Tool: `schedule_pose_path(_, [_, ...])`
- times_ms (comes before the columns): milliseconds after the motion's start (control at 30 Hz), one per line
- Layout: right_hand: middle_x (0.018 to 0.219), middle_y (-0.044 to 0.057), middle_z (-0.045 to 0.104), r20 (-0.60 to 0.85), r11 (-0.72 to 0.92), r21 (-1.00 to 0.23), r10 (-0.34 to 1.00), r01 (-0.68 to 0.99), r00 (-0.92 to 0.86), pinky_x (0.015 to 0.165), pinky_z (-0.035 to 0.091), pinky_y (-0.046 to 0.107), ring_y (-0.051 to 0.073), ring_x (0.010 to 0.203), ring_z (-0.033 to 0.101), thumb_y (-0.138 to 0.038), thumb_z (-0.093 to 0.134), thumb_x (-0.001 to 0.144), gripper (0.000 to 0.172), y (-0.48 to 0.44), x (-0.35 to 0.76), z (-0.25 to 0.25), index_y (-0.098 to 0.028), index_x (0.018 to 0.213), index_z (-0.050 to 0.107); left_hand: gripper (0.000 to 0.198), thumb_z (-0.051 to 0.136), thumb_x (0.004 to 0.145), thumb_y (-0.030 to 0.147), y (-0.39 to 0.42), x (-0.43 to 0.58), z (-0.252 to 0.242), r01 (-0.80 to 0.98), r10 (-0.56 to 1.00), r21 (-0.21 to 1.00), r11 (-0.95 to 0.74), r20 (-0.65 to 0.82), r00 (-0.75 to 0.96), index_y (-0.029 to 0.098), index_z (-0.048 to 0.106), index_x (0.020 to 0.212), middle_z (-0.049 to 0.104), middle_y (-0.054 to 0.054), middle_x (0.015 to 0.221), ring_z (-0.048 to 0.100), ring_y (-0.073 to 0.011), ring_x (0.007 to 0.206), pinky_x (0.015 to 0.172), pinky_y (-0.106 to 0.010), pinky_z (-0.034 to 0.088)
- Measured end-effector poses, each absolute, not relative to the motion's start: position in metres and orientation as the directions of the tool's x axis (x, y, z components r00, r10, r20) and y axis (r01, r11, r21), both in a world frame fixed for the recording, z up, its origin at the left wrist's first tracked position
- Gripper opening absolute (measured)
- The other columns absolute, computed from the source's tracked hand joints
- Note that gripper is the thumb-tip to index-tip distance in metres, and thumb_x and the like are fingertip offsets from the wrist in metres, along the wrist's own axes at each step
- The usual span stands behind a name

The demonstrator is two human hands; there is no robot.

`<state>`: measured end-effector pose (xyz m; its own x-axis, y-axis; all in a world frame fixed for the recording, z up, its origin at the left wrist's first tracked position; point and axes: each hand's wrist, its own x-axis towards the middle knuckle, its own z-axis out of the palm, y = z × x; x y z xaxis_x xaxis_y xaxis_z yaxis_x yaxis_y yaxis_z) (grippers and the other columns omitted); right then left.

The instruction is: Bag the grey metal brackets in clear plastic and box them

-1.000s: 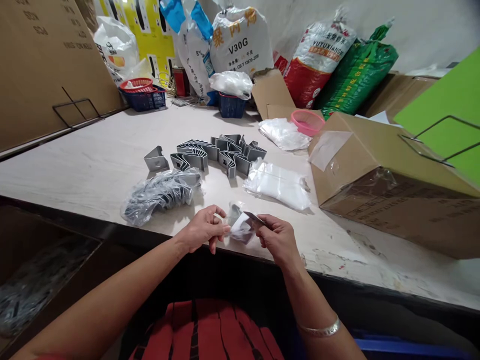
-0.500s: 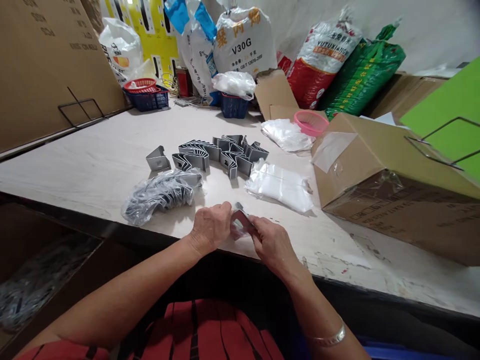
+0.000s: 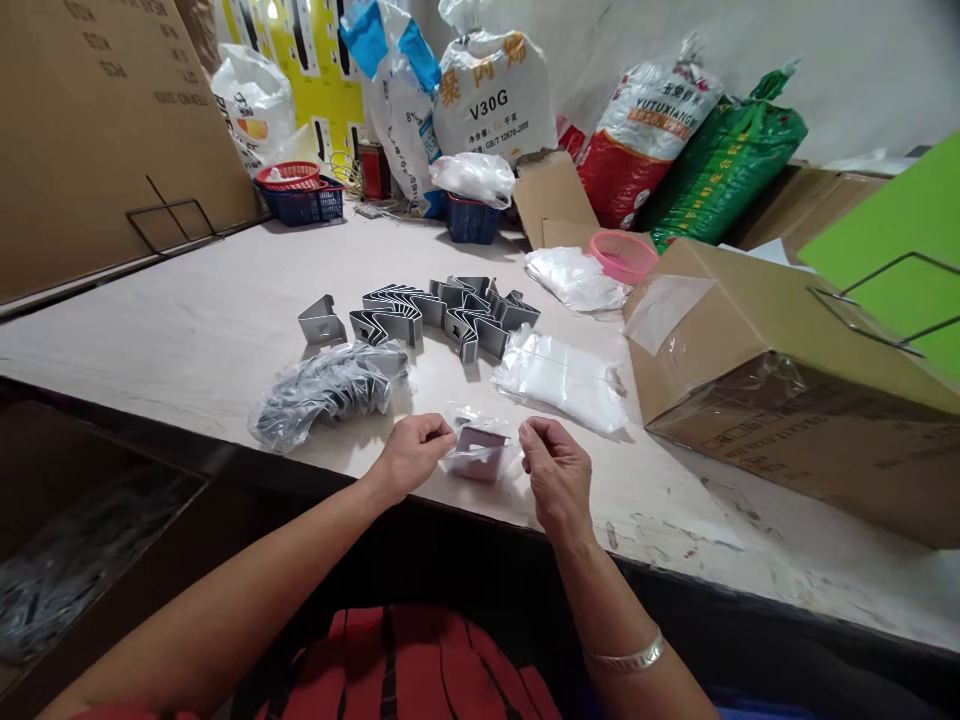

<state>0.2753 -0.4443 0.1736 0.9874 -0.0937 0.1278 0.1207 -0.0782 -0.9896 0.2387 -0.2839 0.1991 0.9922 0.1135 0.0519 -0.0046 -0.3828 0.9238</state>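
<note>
A bent metal bracket [image 3: 480, 458] sits inside a clear plastic bag [image 3: 471, 415] at the front edge of the table. My left hand [image 3: 412, 455] pinches the bag's left side between thumb and fingers. On the other side, my right hand [image 3: 556, 468] is closed in a pinch at the bag's right edge. Farther back stand several bare grey brackets [image 3: 405, 305] in nested rows, and a single bracket [image 3: 321, 322] is apart at their left. Left of my hands lies a row of bagged brackets [image 3: 326, 392]. A stack of flat clear bags [image 3: 562, 378] rests to the right.
A cardboard box [image 3: 720, 340] stands on the right, with a pink basket [image 3: 624, 256] behind it. Another large carton [image 3: 112, 140] rises at the left. Blue baskets [image 3: 471, 220] and filled sacks [image 3: 491, 100] line the back. Below the table's left edge is an open box [image 3: 82, 560] of bagged pieces.
The bracket, earlier gripped in my right hand at the bag's mouth, is now inside the bag. My right hand has let go of it and moved slightly right, pinching at the bag's edge.
</note>
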Motion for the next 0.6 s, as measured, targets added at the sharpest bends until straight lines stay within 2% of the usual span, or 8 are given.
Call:
schedule_pose_path(133, [0.067, -0.002, 0.051, 0.348, -0.106, -0.93, 0.049, 0.352, 0.936, 0.052, 0.038, 0.023, 0.009, 0.055, 0.043, -0.031, 0.055, 0.076, 0.012, -0.441, 0.27, 0.185, -0.019, 0.072, 0.056, 0.01, 0.054, 0.068, 0.024, -0.288, 0.235, 0.196, -0.146, 0.265, 0.943, -0.3, 0.23, 0.936, 0.016, 0.056, 0.061, 0.048, 0.003, 0.055, 0.04, -0.0077, 0.05, 0.051, -0.02, 0.035])
schedule_pose_path(200, [0.07, -0.001, 0.051, 0.44, -0.135, -0.875, 0.181, 0.465, 0.88, 0.055, 0.041, 0.024, 0.009, 0.056, 0.046, -0.027, 0.053, 0.079, 0.009, -0.44, 0.264, 0.191, -0.02, 0.074, 0.054, 0.009, 0.055, 0.068, 0.025, -0.291, 0.232, 0.194, -0.093, 0.313, 0.983, -0.161, 0.14, 0.94, 0.016, 0.057, 0.07, 0.046, 0.004, 0.052, 0.038, -0.0062, 0.044, 0.045, -0.02, 0.034])
schedule_pose_path(300, [0.072, -0.001, 0.051, 0.456, -0.159, -0.82, 0.4, 0.55, 0.795, 0.057, 0.045, 0.025, 0.009, 0.058, 0.051, -0.021, 0.049, 0.081, 0.005, -0.442, 0.257, 0.197, -0.02, 0.079, 0.053, 0.019, 0.058, 0.068, 0.032, -0.294, 0.227, 0.19, 0.067, 0.244, 0.993, 0.096, -0.089, 0.966, 0.016, 0.053, 0.077, 0.043, 0.007, 0.049, 0.038, -0.0055, 0.036, 0.039, -0.02, 0.034])
schedule_pose_path(367, [0.075, 0.001, 0.054, 0.467, -0.2, -0.743, 0.529, 0.639, 0.708, 0.061, 0.047, 0.026, 0.011, 0.065, 0.054, -0.017, 0.046, 0.082, 0.009, -0.446, 0.256, 0.2, -0.021, 0.084, 0.054, 0.024, 0.06, 0.067, 0.033, -0.293, 0.224, 0.187, 0.083, 0.192, 0.984, 0.155, -0.113, 0.975, 0.015, 0.052, 0.079, 0.046, 0.006, 0.052, 0.042, -0.0061, 0.039, 0.041, -0.02, 0.038])
schedule_pose_path(433, [0.088, 0.005, 0.058, 0.53, -0.26, -0.586, 0.593, 0.768, 0.606, 0.068, 0.048, 0.029, 0.015, 0.079, 0.056, -0.013, 0.044, 0.081, 0.018, -0.451, 0.257, 0.202, -0.021, 0.091, 0.056, 0.03, 0.063, 0.064, 0.03, -0.29, 0.221, 0.184, 0.038, 0.132, 0.99, 0.134, -0.055, 0.99, 0.015, 0.052, 0.087, 0.051, 0.004, 0.062, 0.045, -0.0058, 0.046, 0.046, -0.02, 0.04])
schedule_pose_path(500, [0.106, 0.009, 0.055, 0.59, -0.342, -0.419, 0.602, 0.841, 0.538, 0.075, 0.048, 0.035, 0.019, 0.093, 0.053, -0.011, 0.042, 0.08, 0.028, -0.457, 0.261, 0.201, -0.022, 0.102, 0.056, 0.042, 0.065, 0.061, 0.023, -0.287, 0.219, 0.181, -0.026, 0.086, 0.999, 0.035, 0.023, 0.996, 0.017, 0.051, 0.1, 0.053, 0.003, 0.072, 0.044, -0.005, 0.05, 0.049, -0.019, 0.039])
schedule_pose_path(533, [0.111, 0.01, 0.053, 0.606, -0.388, -0.36, 0.595, 0.848, 0.529, 0.076, 0.048, 0.037, 0.02, 0.096, 0.052, -0.01, 0.041, 0.08, 0.032, -0.459, 0.264, 0.201, -0.023, 0.106, 0.054, 0.046, 0.064, 0.06, 0.02, -0.285, 0.219, 0.18, -0.058, 0.075, 0.998, -0.035, 0.06, 0.995, 0.018, 0.05, 0.104, 0.052, 0.002, 0.074, 0.042, -0.0047, 0.051, 0.049, -0.018, 0.038])
schedule_pose_path(600, [0.114, 0.011, 0.05, 0.608, -0.458, -0.316, 0.575, 0.831, 0.548, 0.074, 0.049, 0.037, 0.02, 0.094, 0.053, -0.011, 0.041, 0.08, 0.034, -0.461, 0.27, 0.198, -0.023, 0.11, 0.053, 0.04, 0.059, 0.063, 0.017, -0.28, 0.221, 0.179, -0.124, 0.09, 0.978, -0.169, 0.141, 0.986, 0.018, 0.052, 0.103, 0.05, 0.003, 0.071, 0.04, -0.0051, 0.051, 0.049, -0.019, 0.037])
